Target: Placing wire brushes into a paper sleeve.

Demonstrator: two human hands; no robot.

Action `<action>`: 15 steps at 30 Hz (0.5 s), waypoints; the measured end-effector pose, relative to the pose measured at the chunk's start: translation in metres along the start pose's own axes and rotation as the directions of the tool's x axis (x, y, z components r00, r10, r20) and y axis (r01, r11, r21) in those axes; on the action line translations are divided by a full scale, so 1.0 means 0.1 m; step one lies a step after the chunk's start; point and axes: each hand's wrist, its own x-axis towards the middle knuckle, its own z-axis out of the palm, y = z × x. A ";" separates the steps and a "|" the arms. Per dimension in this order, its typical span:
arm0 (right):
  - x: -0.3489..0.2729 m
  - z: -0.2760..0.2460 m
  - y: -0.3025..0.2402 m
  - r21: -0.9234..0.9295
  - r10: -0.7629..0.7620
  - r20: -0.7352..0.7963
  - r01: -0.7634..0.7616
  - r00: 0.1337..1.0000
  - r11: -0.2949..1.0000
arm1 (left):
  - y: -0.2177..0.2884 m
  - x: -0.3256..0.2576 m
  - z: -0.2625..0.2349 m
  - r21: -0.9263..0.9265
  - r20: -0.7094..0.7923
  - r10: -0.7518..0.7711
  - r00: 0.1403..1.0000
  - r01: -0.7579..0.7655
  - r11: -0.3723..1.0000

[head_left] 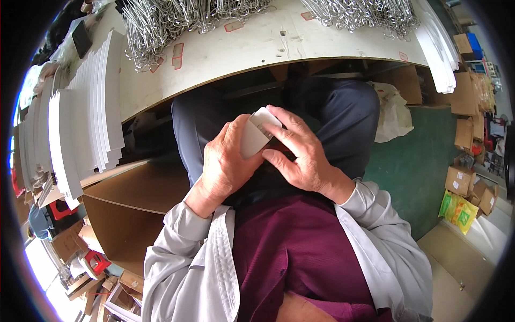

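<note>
Over my lap, my left hand [228, 158] is closed round a small stack of white cards [256, 138] with rounded corners and some dark print on the top face. The thumb of this hand lies along the stack's left side. My right hand [302, 152] meets the stack from the right. Its index and middle fingertips rest on the far edge and top face, and its thumb reaches to the near lower edge. The fingers of both hands partly cover the stack, so its full thickness is hidden.
Ahead is a white worktable [214, 61] with bundles of metal wire hooks [177, 27] on it. Long white strips [99, 107] stand at the left, above an open cardboard box [126, 209]. A white plastic bag [390, 112] hangs at the right, near stacked cartons [460, 180].
</note>
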 end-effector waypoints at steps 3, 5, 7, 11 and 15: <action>0.01 0.01 -0.01 0.140 0.132 0.084 -0.143 0.988 0.980 | -0.01 -0.05 0.04 -0.029 0.006 0.003 1.000 -0.003 1.000; 0.04 -0.05 0.06 0.243 0.179 0.200 -0.226 0.963 0.943 | 0.01 -0.05 0.04 -0.032 0.004 0.001 1.000 -0.001 0.999; 0.09 -0.21 0.05 0.493 0.346 0.402 -0.519 0.848 0.698 | 0.02 -0.04 0.01 -0.036 0.000 0.000 1.000 0.000 0.999; 0.01 -0.06 0.07 0.536 0.382 0.258 -0.460 0.888 0.708 | 0.04 -0.01 0.00 -0.052 0.023 -0.056 0.998 0.057 0.997; 0.04 0.06 -0.01 0.453 0.354 0.074 -0.347 0.932 0.821 | 0.08 0.06 -0.05 -0.057 0.017 -0.004 1.000 0.004 0.998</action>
